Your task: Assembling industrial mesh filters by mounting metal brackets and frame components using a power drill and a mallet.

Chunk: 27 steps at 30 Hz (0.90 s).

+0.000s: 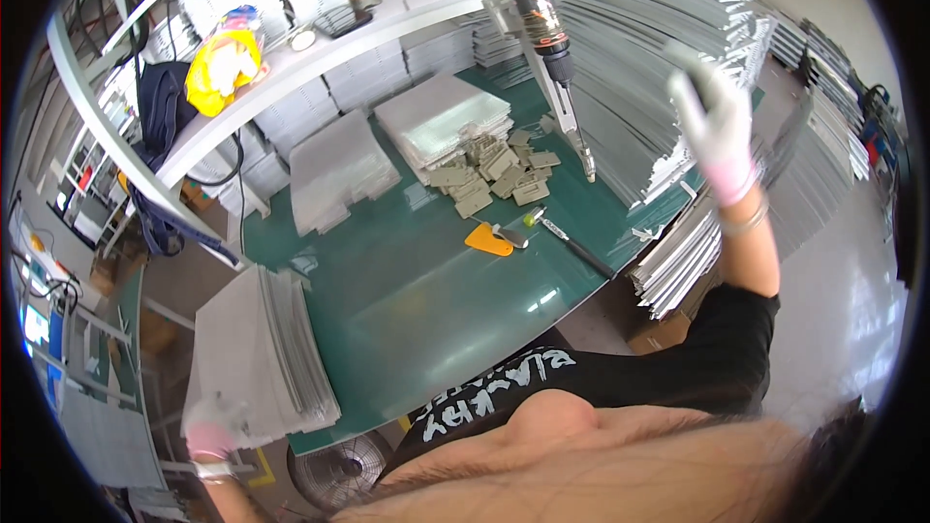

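My left hand (217, 423), in a white and pink glove, is at the near outer edge of a stack of grey flat sheets (247, 349) at the table's left end. Blur hides its fingers, so its grip is unclear. Raised at the far right, my right hand (717, 121) wears a similar glove, with thumb and fingers apart and nothing seen in it. Beside it rises a tall stack of grey sheets (630, 48). An orange and black power screwdriver (538, 24) hangs upright over the table, left of that stack.
On the green table (417, 300) lie small beige plates (499, 172), a yellow scraper (488, 240) and a black-handled tool (576, 247). Two lower sheet stacks, one left (339, 169) and one right (441, 121), sit farther back. A shelf (320, 58) spans the rear; a fan (339, 473) stands below.
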Available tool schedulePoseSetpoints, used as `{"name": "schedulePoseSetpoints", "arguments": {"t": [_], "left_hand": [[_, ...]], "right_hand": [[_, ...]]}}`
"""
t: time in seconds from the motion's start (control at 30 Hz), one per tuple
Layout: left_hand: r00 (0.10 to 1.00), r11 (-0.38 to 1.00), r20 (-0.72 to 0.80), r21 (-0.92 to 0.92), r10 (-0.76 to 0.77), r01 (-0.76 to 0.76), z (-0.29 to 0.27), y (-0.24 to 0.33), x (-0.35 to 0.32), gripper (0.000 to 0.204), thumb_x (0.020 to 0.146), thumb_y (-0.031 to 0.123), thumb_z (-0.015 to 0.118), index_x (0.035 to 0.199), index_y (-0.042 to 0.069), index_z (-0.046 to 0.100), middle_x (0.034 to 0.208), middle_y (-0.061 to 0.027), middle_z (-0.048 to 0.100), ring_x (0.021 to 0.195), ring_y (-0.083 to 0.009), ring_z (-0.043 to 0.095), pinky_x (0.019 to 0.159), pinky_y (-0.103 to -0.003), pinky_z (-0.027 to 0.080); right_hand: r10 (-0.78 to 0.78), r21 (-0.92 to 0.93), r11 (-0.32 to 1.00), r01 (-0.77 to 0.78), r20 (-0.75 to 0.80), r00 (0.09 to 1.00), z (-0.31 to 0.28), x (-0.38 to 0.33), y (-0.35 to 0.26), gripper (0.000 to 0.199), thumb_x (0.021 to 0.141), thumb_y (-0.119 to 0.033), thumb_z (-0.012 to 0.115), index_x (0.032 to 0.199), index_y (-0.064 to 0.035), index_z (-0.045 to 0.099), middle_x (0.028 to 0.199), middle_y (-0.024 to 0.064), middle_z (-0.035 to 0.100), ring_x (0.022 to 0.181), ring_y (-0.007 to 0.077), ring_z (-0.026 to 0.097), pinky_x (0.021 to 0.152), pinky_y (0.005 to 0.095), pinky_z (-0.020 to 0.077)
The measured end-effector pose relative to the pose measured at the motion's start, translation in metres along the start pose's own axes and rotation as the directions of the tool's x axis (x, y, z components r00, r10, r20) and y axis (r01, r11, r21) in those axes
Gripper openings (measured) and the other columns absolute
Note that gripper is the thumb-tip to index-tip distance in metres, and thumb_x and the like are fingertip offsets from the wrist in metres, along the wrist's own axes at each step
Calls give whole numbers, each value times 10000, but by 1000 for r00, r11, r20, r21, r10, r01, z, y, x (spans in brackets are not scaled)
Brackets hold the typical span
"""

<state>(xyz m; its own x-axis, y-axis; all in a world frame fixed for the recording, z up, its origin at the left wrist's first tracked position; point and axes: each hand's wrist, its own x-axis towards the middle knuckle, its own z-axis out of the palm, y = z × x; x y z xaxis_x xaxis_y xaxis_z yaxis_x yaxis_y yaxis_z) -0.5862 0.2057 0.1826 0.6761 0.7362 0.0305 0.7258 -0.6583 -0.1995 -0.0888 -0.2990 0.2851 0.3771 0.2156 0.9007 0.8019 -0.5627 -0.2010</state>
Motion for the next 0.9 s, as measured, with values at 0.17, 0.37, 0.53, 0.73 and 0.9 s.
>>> {"name": "schedulePoseSetpoints", "arguments": {"t": [0.17,0.37,0.53,0.73,0.9], "left_hand": [[916,482,44,-840,-398,250,-75,-44,-18,512,964,361,611,1260,-55,602,1172,-172,677,1008,-225,650,901,-361,498],[876,700,-475,-596,88,-394,-43,161,-57,645,698,278,835,1256,30,628,1266,-178,646,1188,-338,614,1025,-441,469],[951,758,23,-610,309,-231,52,300,-10,645,880,531,628,1266,15,589,1240,-222,631,1105,-370,636,930,-442,507],[924,686,31,-680,381,-260,101,307,76,626,943,568,508,1203,15,644,1116,-233,678,1074,-382,643,937,-447,501],[805,682,-588,-621,-81,-386,126,267,274,495,934,291,604,1263,-78,573,1272,-274,605,1205,-398,573,1075,-433,423]], "right_hand": [[-85,323,946,-15,295,952,73,-107,-13,225,848,-93,681,1054,-4,702,944,185,712,839,324,709,765,379,567],[63,644,700,-307,373,926,147,-194,-79,330,818,15,623,1147,3,646,863,122,677,765,258,659,742,345,526],[-162,617,751,-237,519,839,247,-223,-117,406,837,-166,651,1229,-61,621,1210,172,615,1169,348,556,1027,456,417],[-315,328,944,35,863,395,317,-267,-103,520,861,-279,575,1362,-146,556,1467,164,452,1407,383,347,1149,623,205],[-280,315,948,56,733,620,376,-201,-102,506,862,-213,576,1350,-83,546,1447,187,469,1386,377,385,1143,610,237]]}}
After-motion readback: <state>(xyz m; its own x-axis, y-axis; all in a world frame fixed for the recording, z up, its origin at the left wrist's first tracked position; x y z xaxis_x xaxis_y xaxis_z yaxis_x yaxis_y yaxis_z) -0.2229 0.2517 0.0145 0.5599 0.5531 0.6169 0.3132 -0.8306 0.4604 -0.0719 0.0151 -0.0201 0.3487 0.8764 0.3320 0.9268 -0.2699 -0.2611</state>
